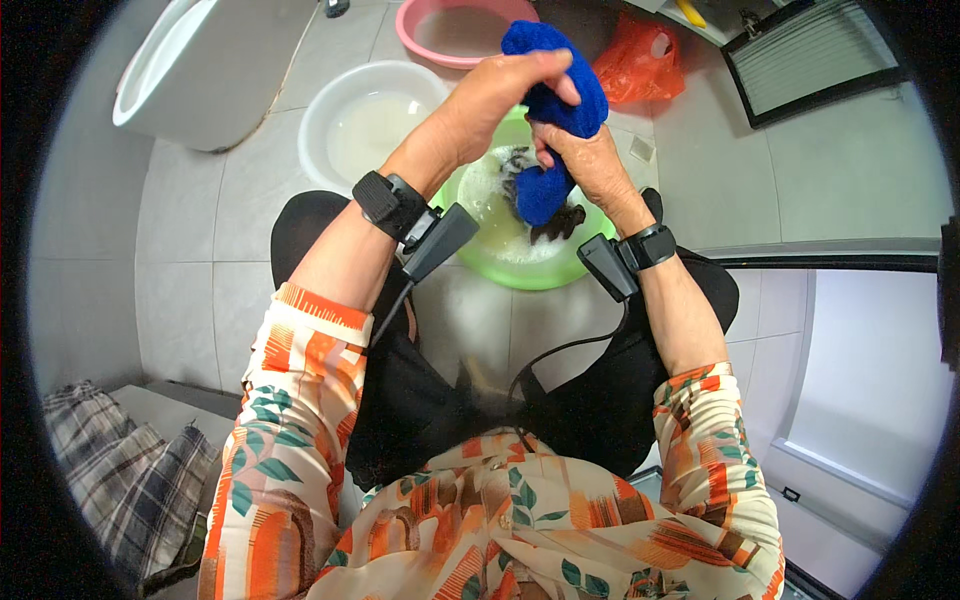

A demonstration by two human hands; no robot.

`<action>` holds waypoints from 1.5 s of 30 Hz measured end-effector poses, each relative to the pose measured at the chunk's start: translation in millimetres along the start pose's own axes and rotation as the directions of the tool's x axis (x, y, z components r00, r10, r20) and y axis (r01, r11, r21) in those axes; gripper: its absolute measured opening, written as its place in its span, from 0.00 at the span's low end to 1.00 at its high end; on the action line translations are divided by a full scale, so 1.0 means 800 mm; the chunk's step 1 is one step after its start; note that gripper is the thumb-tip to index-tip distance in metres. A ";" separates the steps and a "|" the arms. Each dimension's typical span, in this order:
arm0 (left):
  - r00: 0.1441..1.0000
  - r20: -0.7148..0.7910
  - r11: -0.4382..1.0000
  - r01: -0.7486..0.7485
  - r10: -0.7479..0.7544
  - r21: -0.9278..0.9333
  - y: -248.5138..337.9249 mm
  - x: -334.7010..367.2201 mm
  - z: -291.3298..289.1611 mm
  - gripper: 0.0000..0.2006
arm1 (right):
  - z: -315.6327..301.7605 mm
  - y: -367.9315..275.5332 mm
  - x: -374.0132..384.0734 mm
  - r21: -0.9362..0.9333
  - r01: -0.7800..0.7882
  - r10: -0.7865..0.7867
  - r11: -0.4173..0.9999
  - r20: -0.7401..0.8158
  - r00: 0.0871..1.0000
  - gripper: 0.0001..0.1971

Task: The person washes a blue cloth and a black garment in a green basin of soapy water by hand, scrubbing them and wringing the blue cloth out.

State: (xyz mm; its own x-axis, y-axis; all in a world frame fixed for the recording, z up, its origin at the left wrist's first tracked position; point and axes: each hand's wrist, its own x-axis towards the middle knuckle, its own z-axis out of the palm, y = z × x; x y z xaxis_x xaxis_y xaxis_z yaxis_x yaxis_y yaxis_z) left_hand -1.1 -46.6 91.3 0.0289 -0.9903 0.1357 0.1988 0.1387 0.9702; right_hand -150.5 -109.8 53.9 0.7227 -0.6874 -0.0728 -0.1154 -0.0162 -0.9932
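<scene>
A thick blue cloth [576, 118] is stretched and bunched between my two hands above a light green basin [520, 276]. My left hand [490, 98] grips its upper part, with the thumb laid across the fabric. Lower down, my right hand [592, 165] has its fingers closed round the cloth. The cloth's lower end hangs into the basin. Inside the basin are soapy, foamy water [485, 205] and a dark brown wet fabric [560, 224]. Part of the basin's far side is hidden behind my hands and the cloth.
A white basin [312, 135] of cloudy water stands left of the green one. Beyond are a pink basin [405, 35] and a red plastic bag [640, 65]. A white rounded fixture [215, 75] is at far left, a black-framed panel [810, 65] at far right.
</scene>
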 end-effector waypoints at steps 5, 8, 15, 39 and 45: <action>0.992 0.100 0.988 0.090 -0.078 -0.128 -0.007 -0.003 0.001 0.14 | -0.003 0.004 0.006 -0.278 0.026 -0.081 0.960 -0.186 0.979 0.07; 0.989 0.098 0.987 0.120 -0.109 -0.108 -0.012 -0.009 0.012 0.14 | -0.001 0.007 0.008 -0.420 0.339 -0.415 0.842 -0.102 0.904 0.09; 0.995 0.091 0.999 -0.029 0.026 0.025 -0.016 -0.009 0.021 0.17 | 0.008 0.022 0.008 -0.540 0.367 -0.428 0.758 0.014 0.904 0.09; 0.985 -0.131 0.797 0.009 -0.110 -0.604 -0.008 0.007 0.003 0.19 | -0.001 0.020 0.001 -0.348 0.186 -0.223 0.919 -0.071 0.972 0.43; 0.986 -0.160 0.820 -0.050 -0.051 -0.570 -0.017 0.006 0.020 0.21 | 0.019 0.006 0.000 -0.482 0.261 -0.416 0.836 -0.249 0.875 0.46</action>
State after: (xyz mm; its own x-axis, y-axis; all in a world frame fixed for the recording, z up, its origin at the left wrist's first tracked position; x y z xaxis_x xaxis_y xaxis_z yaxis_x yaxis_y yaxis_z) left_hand -19.4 -53.1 82.0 0.1747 -0.9833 0.0519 0.7201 0.1636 0.6743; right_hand -140.4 -98.8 48.0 0.5108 -0.7750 0.3722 -0.2365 -0.5429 -0.8058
